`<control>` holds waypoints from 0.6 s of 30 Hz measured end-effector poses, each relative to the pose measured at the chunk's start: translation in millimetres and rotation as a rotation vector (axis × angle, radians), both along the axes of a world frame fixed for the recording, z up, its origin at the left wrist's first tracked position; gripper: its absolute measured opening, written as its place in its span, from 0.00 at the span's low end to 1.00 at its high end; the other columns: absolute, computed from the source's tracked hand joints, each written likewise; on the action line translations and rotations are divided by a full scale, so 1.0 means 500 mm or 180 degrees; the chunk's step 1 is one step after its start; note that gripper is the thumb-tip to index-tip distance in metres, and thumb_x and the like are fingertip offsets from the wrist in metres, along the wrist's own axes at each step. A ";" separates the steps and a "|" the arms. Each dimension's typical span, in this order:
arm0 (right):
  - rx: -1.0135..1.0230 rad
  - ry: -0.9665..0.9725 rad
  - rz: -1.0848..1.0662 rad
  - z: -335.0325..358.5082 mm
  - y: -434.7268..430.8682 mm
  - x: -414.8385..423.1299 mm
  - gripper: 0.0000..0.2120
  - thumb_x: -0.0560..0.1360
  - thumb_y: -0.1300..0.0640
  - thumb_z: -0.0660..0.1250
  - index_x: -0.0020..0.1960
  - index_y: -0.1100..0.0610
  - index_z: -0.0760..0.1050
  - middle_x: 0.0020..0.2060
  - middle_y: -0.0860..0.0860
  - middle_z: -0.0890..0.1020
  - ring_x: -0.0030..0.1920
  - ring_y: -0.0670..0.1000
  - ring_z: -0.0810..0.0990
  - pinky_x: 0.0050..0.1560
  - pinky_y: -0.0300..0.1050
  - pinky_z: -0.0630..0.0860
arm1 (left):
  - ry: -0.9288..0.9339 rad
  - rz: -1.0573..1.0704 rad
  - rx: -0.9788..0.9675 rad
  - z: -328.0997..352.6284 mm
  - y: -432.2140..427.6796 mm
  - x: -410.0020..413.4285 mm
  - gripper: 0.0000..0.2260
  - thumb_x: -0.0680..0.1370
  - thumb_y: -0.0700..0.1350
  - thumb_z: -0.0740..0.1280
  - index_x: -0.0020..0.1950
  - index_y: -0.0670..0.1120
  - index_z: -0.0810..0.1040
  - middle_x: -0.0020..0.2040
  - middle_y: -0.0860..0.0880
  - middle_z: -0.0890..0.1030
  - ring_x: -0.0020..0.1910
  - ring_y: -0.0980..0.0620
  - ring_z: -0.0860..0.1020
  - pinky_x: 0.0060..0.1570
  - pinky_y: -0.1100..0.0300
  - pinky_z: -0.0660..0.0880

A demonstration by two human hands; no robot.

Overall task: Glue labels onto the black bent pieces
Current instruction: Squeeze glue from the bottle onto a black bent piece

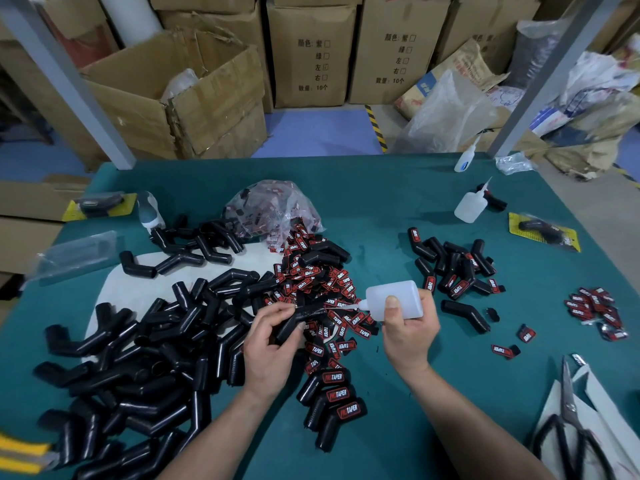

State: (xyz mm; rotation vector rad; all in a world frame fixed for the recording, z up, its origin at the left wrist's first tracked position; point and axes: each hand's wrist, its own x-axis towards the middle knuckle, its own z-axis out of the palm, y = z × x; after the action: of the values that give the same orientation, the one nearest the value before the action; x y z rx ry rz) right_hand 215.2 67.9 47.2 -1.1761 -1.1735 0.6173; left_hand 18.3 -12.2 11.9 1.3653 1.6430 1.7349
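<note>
Nearest us, three labelled pieces (334,398) lie in a row with their labels up, set aside, we judge, so the glue can take. Scissors (568,420) rest by the right edge of the bench (381,188).

Just beyond, the left hand (273,344) grips a bent piece (301,320), fingers curled round it and one arm of the piece turned up toward the nozzle. The right hand (408,327) is wrapped round a glue bottle (394,299), tipped sideways so its tip reaches the piece. We cannot tell whether it touches. We read this as the gluing step, with no label on this piece yet.

A heap of bare pieces (138,358) lies on the left, close to the hand that picks them up. Loose labels (322,282) spill just behind both hands, an easy reach once the glue is down. On the right a cluster of finished pieces (453,268) sits well apart from the bare ones, which keeps done from undone. A small label pile (595,313) lies farther right.

Farther back are a plastic bag (273,206) of labels and two spare bottles (469,206), one standing and one on its side. Cardboard boxes (311,53) stand on the floor past the bench.
</note>
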 end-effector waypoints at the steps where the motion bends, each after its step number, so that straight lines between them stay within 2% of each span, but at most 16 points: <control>1: 0.0015 -0.0002 0.0035 0.000 -0.001 -0.001 0.06 0.70 0.44 0.68 0.42 0.41 0.71 0.32 0.44 0.76 0.31 0.48 0.74 0.29 0.51 0.71 | 0.0003 -0.0006 -0.0006 0.000 0.000 0.000 0.18 0.72 0.29 0.76 0.57 0.45 0.82 0.59 0.59 0.81 0.60 0.56 0.80 0.62 0.66 0.75; 4: 0.0013 0.0010 0.0056 0.001 0.002 0.002 0.06 0.70 0.44 0.68 0.42 0.42 0.71 0.34 0.40 0.78 0.31 0.42 0.74 0.28 0.45 0.70 | 0.0000 0.0006 -0.0015 0.000 -0.002 0.000 0.18 0.72 0.29 0.76 0.57 0.45 0.82 0.59 0.59 0.81 0.60 0.56 0.81 0.62 0.65 0.75; 7: -0.0031 0.0030 0.0023 -0.002 0.007 0.007 0.08 0.70 0.45 0.68 0.42 0.45 0.69 0.34 0.40 0.78 0.31 0.42 0.74 0.29 0.46 0.70 | -0.0026 0.0005 -0.0006 0.001 -0.001 0.000 0.17 0.73 0.30 0.76 0.57 0.46 0.82 0.59 0.59 0.81 0.60 0.56 0.80 0.62 0.65 0.75; 14: 0.0007 -0.0003 -0.0008 -0.004 0.006 0.004 0.08 0.70 0.44 0.68 0.43 0.45 0.69 0.34 0.40 0.78 0.31 0.46 0.73 0.29 0.52 0.72 | 0.0094 -0.0021 0.0048 -0.005 0.000 -0.003 0.14 0.73 0.31 0.75 0.57 0.42 0.83 0.60 0.58 0.81 0.60 0.55 0.80 0.63 0.64 0.75; 18: 0.0013 -0.0032 0.0005 -0.004 0.007 0.004 0.09 0.70 0.44 0.68 0.42 0.45 0.69 0.35 0.38 0.78 0.32 0.43 0.73 0.29 0.49 0.71 | 0.0171 -0.0007 0.0105 -0.008 0.001 -0.005 0.13 0.73 0.32 0.75 0.57 0.40 0.83 0.60 0.56 0.81 0.60 0.55 0.80 0.64 0.64 0.75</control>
State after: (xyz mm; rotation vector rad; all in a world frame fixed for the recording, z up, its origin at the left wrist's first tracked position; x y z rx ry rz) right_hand 217.2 71.2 45.1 -1.1762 -1.1838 0.6105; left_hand 15.9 -11.8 7.7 1.4399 1.6474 1.7458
